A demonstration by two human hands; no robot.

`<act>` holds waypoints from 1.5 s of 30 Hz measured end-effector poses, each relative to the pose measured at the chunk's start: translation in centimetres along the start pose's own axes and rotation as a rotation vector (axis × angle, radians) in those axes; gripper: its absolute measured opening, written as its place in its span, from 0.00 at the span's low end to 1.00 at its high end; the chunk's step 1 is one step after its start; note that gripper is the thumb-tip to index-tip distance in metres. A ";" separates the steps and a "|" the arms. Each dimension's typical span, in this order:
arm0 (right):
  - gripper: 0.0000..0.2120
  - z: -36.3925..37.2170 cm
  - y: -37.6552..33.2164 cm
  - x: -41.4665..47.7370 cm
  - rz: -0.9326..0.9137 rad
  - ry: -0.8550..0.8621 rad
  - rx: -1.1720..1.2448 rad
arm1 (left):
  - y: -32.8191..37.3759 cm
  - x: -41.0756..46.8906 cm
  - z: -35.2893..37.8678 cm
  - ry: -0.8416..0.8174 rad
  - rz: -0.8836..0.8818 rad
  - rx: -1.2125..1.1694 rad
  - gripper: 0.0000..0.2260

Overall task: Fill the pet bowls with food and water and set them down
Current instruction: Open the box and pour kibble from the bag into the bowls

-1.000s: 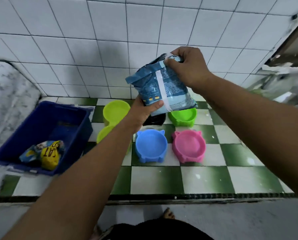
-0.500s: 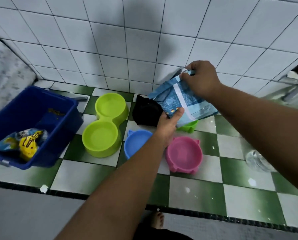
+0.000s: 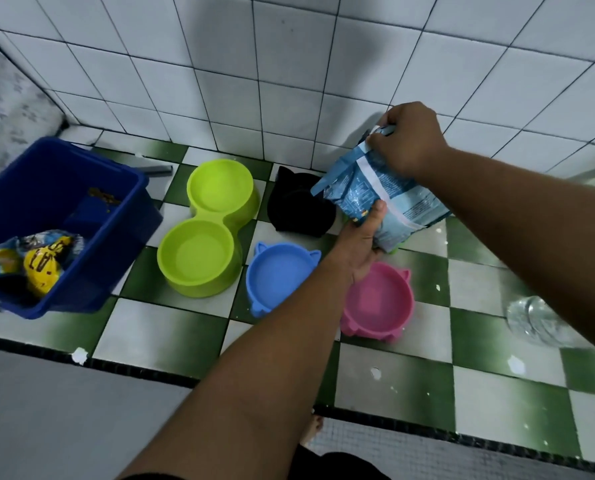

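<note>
A light blue pet food bag [image 3: 375,194] hangs tilted above the bowls. My right hand [image 3: 408,142] pinches its top edge, and my left hand [image 3: 358,242] grips its lower side, thumb on the front. Below on the checkered floor sit a lime double bowl [image 3: 206,230], a black cat-eared bowl [image 3: 297,209], a blue cat-eared bowl [image 3: 278,275] and a pink one [image 3: 379,304]. A green bowl [image 3: 396,249] is almost hidden under the bag. All visible bowls look empty.
A blue bin [image 3: 51,216] at the left holds a yellow and blue food packet [image 3: 41,263] and some kibble. A clear water bottle [image 3: 535,322] lies at the right, partly behind my right arm. White tiled wall [image 3: 289,81] stands close behind the bowls.
The view has swung right and down. The bag has moved lower and to the right, toward the black and green bowls; both hands keep their hold on it.
</note>
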State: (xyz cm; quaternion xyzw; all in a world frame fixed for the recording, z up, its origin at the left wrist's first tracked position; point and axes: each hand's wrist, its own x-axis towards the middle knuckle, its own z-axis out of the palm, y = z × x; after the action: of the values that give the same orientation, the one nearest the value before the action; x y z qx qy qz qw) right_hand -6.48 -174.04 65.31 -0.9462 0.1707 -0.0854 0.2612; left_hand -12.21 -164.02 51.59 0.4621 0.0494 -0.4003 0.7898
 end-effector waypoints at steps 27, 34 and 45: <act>0.13 2.4 -2.0 2.8 -0.035 -0.110 -0.099 | 0.1 0.6 -0.2 0.047 -0.019 -0.124 0.30; 0.17 3.0 -2.2 3.1 -0.067 -0.121 -0.159 | 0.2 0.7 -0.7 0.004 -0.055 -0.119 0.29; 0.17 2.8 -1.8 3.4 -0.021 -0.137 -0.147 | -0.3 1.2 -0.3 0.029 -0.048 -0.107 0.33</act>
State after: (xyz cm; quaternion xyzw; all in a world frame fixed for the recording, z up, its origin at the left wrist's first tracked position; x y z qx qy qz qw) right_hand -2.15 -172.49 64.12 -0.9682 0.1482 -0.0106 0.2014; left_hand -11.50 -164.55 50.67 0.4235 0.0931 -0.4091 0.8029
